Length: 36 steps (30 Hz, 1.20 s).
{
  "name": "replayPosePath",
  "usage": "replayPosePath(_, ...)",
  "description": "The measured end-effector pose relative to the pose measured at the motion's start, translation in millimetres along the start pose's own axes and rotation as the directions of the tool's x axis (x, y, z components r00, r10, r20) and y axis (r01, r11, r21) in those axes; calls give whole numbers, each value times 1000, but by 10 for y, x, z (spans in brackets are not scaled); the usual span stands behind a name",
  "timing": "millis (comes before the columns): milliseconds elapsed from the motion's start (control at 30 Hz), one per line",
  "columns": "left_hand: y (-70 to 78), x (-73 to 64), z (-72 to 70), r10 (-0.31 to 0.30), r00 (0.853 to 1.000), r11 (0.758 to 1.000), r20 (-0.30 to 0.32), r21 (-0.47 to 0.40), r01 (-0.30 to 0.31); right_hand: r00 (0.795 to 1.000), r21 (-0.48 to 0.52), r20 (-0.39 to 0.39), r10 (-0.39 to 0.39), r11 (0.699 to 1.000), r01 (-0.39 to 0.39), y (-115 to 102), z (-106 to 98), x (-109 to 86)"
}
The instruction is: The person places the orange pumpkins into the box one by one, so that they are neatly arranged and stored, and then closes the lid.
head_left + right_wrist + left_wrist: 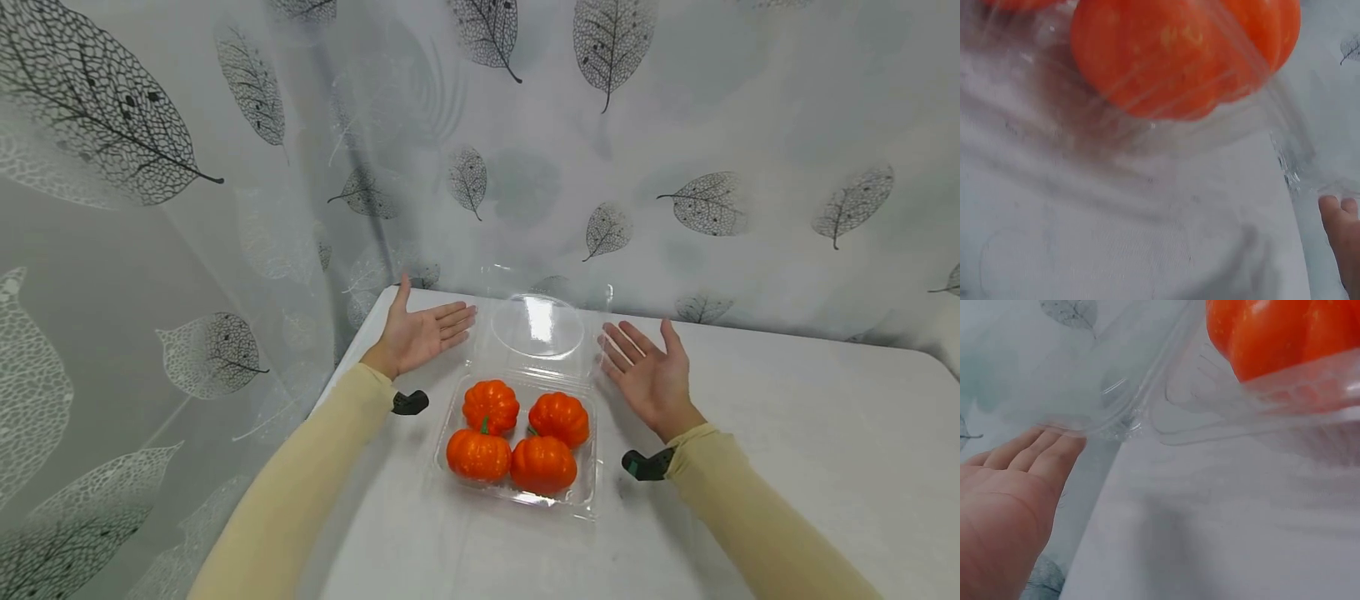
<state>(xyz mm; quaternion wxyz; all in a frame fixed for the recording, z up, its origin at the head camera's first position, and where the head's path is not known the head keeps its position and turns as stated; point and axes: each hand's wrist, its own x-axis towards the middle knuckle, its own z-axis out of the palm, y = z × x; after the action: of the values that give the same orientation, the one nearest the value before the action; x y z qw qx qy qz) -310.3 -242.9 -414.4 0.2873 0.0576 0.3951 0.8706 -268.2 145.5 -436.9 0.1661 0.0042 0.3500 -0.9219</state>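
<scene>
A clear plastic clamshell box (457, 483) sits on the white table with its hinged lid (498, 333) raised at the back. Inside its tray lie several small orange pumpkins (543, 464), two with a green stem showing. My left hand (423, 335), palm turned up and fingers straight, is at the lid's left edge. On the opposite edge is my right hand (651, 377), its fingers extended and palm showing. Fingertips of both hands meet the lid's rim in the wrist views; how firmly they touch I cannot tell. Neither hand grips anything.
The white table (787, 417) stretches to the right and toward the front. Behind it and on the left hangs a pale curtain (525, 183) printed with leaves. A dark wrist device (410, 403) juts from the left sleeve, and another (647, 464) from the right.
</scene>
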Motion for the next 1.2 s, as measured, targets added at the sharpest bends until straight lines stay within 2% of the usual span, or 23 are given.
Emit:
replayPosePath(133,73,-82,130,34,999,988,14,152,-35,998,48,-21,-63,997,64,3,83,-43)
replayPosePath(300,136,-222,280,96,995,935,-26,347,-81,992,46,-7,-128,991,128,-23,188,-126)
replayPosePath(467,163,-386,409,145,987,858,-73,506,-89,979,-111,10,-201,973,201,-28,312,-262)
replayPosePath(600,167,-542,493,178,981,785,-81,612,-91,968,-267,17,-252,931,248,-11,404,-389)
replayPosePath(667,152,-617,526,184,979,752,-85,653,-85,960,-362,31,-279,892,271,-3,423,-454)
replayPosePath(767,108,-730,557,178,979,699,-100,713,-55,943,-522,43,-329,798,302,19,436,-557)
replayPosePath(900,15,-882,568,156,980,622,-124,783,0,929,-736,53,-365,615,283,76,419,-737)
replayPosePath(967,-31,-970,565,138,981,596,-133,802,24,935,-809,60,-349,532,251,108,413,-844)
replayPosePath(1033,-75,-1058,549,118,983,574,-137,818,45,947,-862,61,-316,462,210,143,409,-954)
replayPosePath(1100,-115,-1150,537,90,986,549,-144,833,71,963,-882,47,-266,442,165,177,412,-1053)
replayPosePath(1200,-179,-1265,484,29,988,516,-149,849,113,987,-891,4,-158,448,75,222,410,-1173)
